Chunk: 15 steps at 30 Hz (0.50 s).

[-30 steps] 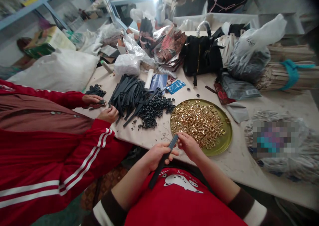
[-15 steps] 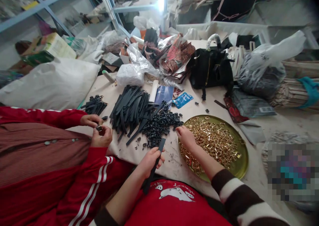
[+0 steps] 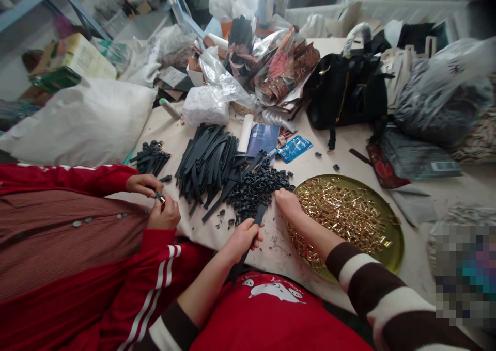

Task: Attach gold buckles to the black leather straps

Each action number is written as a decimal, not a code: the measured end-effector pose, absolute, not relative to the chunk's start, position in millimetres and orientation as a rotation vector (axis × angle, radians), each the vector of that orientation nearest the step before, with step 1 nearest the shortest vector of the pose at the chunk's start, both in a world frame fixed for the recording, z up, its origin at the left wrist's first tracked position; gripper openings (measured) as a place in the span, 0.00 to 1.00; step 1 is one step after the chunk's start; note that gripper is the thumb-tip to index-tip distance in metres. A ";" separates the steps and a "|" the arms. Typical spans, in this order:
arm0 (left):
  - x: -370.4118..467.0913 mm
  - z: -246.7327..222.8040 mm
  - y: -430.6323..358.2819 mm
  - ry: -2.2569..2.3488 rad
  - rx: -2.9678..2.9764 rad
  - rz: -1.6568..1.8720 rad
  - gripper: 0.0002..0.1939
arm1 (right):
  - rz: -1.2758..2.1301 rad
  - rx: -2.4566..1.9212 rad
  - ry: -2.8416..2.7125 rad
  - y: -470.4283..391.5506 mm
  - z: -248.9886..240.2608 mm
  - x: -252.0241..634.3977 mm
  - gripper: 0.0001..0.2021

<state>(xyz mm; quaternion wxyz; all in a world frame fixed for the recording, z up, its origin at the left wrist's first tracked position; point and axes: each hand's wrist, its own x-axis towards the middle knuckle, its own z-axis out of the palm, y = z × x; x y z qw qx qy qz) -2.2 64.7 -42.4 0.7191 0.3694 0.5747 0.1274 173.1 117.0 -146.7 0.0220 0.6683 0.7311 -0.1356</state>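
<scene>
Black, flat and narrow, the strap (image 3: 259,215) looks matte.

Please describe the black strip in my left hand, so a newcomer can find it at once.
On the pale table is a round tray of small gold pieces. Left of it in the picture, your left hand holds the flat black strip. Similar strips lie in a heap; this one is held.

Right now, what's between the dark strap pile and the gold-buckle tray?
Head view: heap of small black loops beside the strap pile, then the right hand at the tray's left edge.
</scene>
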 end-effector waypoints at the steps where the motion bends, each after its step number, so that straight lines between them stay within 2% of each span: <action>1: -0.4 -40.8 62.9 1.271 0.825 0.281 0.11 | -0.432 2.083 2.271 118.8 -145.9 173.2 0.10; 5: 5.7 -33.8 51.7 1.278 0.870 0.294 0.10 | -0.495 2.144 2.336 112.9 -130.4 179.7 0.09; 9: 14.4 -27.2 38.5 1.292 0.877 0.355 0.11 | -0.609 2.205 2.480 69.0 -95.8 181.3 0.05; 13: 28.3 -22.1 20.7 1.191 0.782 0.397 0.18 | -0.901 2.303 2.831 6.4 -59.5 180.4 0.03; 15: 36.1 -19.5 9.0 1.119 0.748 0.385 0.19 | -0.858 2.208 3.032 -19.9 -47.3 185.4 0.04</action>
